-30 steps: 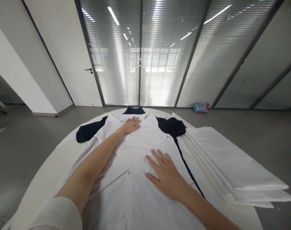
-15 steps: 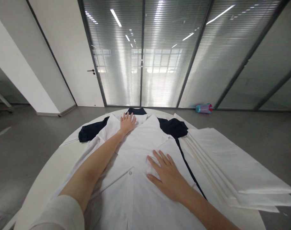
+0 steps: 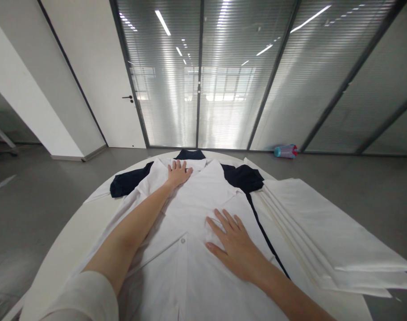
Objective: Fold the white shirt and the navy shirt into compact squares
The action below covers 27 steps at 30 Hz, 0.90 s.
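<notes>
A white shirt (image 3: 186,200) lies spread out on a round white table (image 3: 59,254), its collar toward the far edge and a button showing near its middle. My left hand (image 3: 178,174) rests on the shirt by the collar, palm down with fingers spread. Lower on the right of the shirt's front, my right hand (image 3: 235,247) lies flat, fingers apart. Neither hand grips the cloth. Beneath the white shirt is a dark navy garment (image 3: 243,178); its collar, both sleeves and a strip along the right side stick out.
Several folded white cloths (image 3: 324,227) are stacked at the table's right and hang over its edge. On the floor by the glass partition (image 3: 230,120) lies a blue and red object (image 3: 285,151). A white door (image 3: 103,89) and a pillar (image 3: 46,89) stand at the left.
My left hand has shifted slightly down and right near the collar. My right hand and the garments stay in place.
</notes>
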### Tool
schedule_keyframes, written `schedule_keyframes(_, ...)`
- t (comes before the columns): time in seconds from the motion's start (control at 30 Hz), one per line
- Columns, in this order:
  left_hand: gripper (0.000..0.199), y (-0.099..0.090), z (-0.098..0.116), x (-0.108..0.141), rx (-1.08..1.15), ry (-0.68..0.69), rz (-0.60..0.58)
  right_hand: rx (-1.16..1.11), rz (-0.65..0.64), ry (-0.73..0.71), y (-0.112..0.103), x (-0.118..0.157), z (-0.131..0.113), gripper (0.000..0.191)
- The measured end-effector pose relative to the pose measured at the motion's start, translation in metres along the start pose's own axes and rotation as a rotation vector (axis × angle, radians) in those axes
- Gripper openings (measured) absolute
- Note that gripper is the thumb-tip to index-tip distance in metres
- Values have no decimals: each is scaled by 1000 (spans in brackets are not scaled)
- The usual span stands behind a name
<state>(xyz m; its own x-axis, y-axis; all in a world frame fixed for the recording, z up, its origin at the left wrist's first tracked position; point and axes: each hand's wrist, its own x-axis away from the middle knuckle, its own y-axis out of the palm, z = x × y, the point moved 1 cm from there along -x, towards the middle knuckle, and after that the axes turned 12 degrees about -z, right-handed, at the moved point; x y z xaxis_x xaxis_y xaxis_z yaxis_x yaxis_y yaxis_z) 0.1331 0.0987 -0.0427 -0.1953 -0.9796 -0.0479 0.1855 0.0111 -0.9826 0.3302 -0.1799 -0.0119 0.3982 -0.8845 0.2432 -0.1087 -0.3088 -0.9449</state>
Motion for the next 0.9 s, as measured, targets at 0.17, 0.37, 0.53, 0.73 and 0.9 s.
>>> schedule_keyframes(0.17,58,-9,7,6,35,177,105,3,-12,0,0,0,0,69)
schedule_keyframes(0.37,51,-12,18,7,14,474,81,16,-11,3,-1,1,-2,69)
schedule_keyframes(0.53,52,-2,18,-1,-44,467,-139,6,16,-11,1,1,-2,69)
schedule_keyframes(0.73,49,-20,20,14,-45,510,-94,-1,33,-20,2,2,-1,69)
schedule_keyframes(0.9,50,-51,-1,61,70,589,-115,-40,34,-60,0,4,4,66)
